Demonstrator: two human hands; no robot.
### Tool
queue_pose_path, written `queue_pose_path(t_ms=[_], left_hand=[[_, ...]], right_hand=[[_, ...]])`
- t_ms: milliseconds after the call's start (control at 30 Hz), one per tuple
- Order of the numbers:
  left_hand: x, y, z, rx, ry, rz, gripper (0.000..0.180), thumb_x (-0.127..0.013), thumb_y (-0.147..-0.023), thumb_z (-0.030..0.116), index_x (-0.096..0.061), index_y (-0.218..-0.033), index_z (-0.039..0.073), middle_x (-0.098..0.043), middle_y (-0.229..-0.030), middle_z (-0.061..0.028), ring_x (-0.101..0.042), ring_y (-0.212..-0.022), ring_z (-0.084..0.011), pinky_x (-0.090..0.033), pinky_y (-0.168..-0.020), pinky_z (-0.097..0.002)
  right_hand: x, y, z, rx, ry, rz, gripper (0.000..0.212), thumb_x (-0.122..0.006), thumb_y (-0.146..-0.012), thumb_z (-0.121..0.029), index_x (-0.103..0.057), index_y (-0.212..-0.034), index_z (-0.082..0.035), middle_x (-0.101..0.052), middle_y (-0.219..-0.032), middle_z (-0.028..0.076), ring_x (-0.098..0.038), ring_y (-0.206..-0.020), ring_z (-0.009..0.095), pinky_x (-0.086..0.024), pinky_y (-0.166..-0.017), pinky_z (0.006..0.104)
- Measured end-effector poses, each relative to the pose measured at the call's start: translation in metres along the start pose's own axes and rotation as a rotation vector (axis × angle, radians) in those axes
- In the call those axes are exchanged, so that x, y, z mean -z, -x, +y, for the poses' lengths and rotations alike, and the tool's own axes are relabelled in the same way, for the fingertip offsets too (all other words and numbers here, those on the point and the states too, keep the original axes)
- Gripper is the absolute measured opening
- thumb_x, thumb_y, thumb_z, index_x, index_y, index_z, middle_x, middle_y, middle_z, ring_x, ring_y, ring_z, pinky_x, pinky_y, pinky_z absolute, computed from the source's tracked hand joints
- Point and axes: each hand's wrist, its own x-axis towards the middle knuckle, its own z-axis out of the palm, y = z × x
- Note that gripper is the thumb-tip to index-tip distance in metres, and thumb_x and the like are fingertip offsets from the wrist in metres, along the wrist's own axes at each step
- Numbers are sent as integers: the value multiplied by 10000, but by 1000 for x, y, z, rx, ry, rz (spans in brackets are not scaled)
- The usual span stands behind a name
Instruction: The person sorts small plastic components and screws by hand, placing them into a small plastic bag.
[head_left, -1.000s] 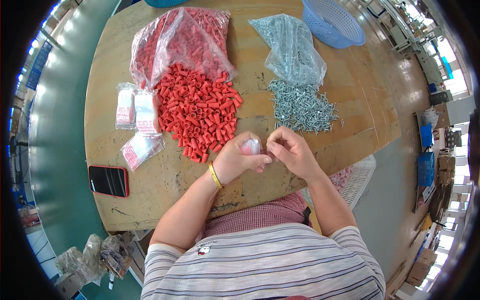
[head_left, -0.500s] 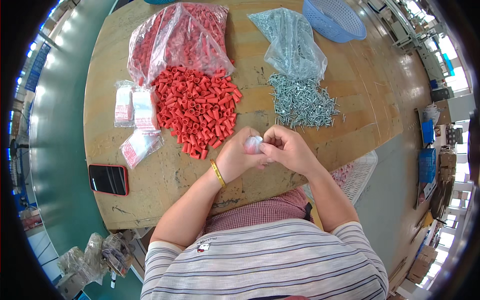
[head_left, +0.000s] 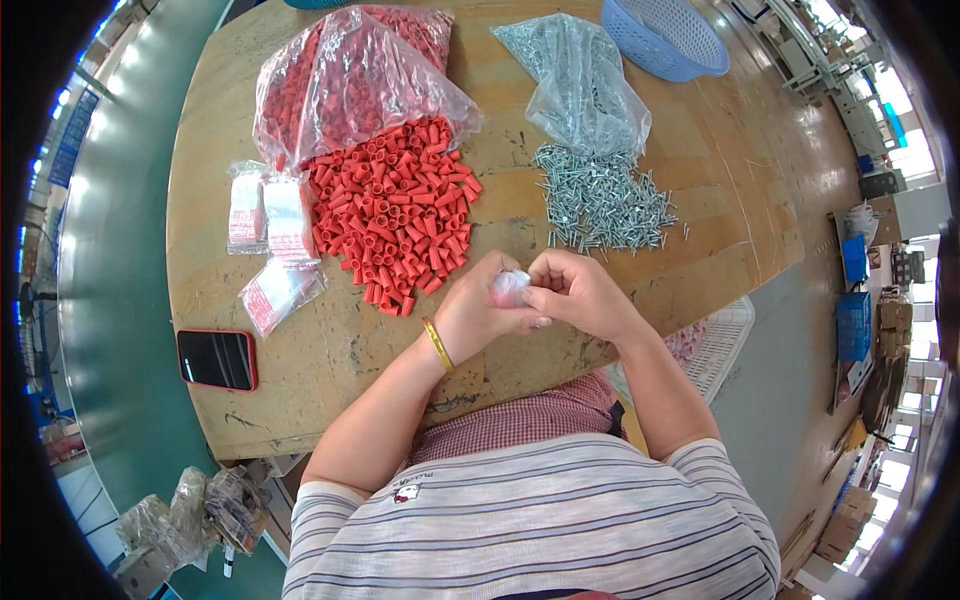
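Observation:
Between my two hands, just above the table's near side, is a small clear plastic bag [head_left: 510, 288] with something reddish showing through it. My left hand [head_left: 479, 306] is curled around the bag from the left. From the right, my right hand [head_left: 582, 294] pinches the bag's edge between thumb and fingers. Beyond my left hand lies a heap of red tapered plastic caps [head_left: 400, 205], spilling from a large clear bag [head_left: 350, 85]. A pile of silver screws [head_left: 605, 200] lies beyond my right hand, at the mouth of another clear bag [head_left: 590, 90].
Flat printed plastic bags [head_left: 283, 295] lie left of the red heap. A phone with a red edge [head_left: 217, 360] rests near the table's left edge. At the far right stands a blue basket [head_left: 668, 38]; a white crate [head_left: 725, 345] sits below the table's right edge.
Both hands stay in nearly the same place, still on the small bag, with slight finger movement. The large bag's edge over the red caps has shifted a little.

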Motion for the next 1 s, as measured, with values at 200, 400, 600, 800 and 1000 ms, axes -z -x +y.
queue_pose_path(t_ms=[200, 400, 600, 800, 1000], left_hand=[[-1, -1, 5, 18, 165, 31, 311, -708, -833, 25, -464, -1026, 23, -609, -892, -67, -647, -800, -132, -582, -636, -278], [2, -2, 3, 3, 329, 168, 163, -619, -889, 49, -478, -968, 27, -640, -916, -89, -648, -791, -138, -578, -619, -260], [4, -4, -3, -236, -136, 334, 140, -634, -878, 47, -559, -997, 46, -644, -921, -47, -624, -800, -103, -523, -664, -251], [-9, 5, 7, -614, -674, 360, 188, -702, -788, 56, -663, -972, 64, -654, -864, -78, -637, -729, -223, -506, -652, -304], [-3, 6, 5, -540, -873, 340, 236, -763, -729, 98, -679, -949, 75, -643, -820, -78, -619, -717, -260, -509, -630, -328]], right_hand=[[4, 0, 8, -20, -126, -17, 104, -611, -921, -119, -571, -890, -29, -598, -761, -5, -540, -658, 41, -430, -562, 206], [-1, -1, 20, 75, -436, 187, 97, -573, -941, -135, -541, -892, -57, -591, -740, 2, -524, -596, 47, -414, -520, 195], [-7, -1, 25, 5, -405, 388, 109, -532, -955, -117, -503, -864, -65, -584, -720, 18, -532, -574, 53, -376, -458, 177], [-17, -2, 19, -9, -412, 479, 115, -559, -929, -119, -507, -843, -63, -577, -677, 12, -521, -544, 49, -330, -433, 177], [-18, 0, 16, -84, -488, 452, 124, -553, -933, -130, -509, -842, -58, -575, -673, 14, -524, -548, 61, -321, -433, 187]])
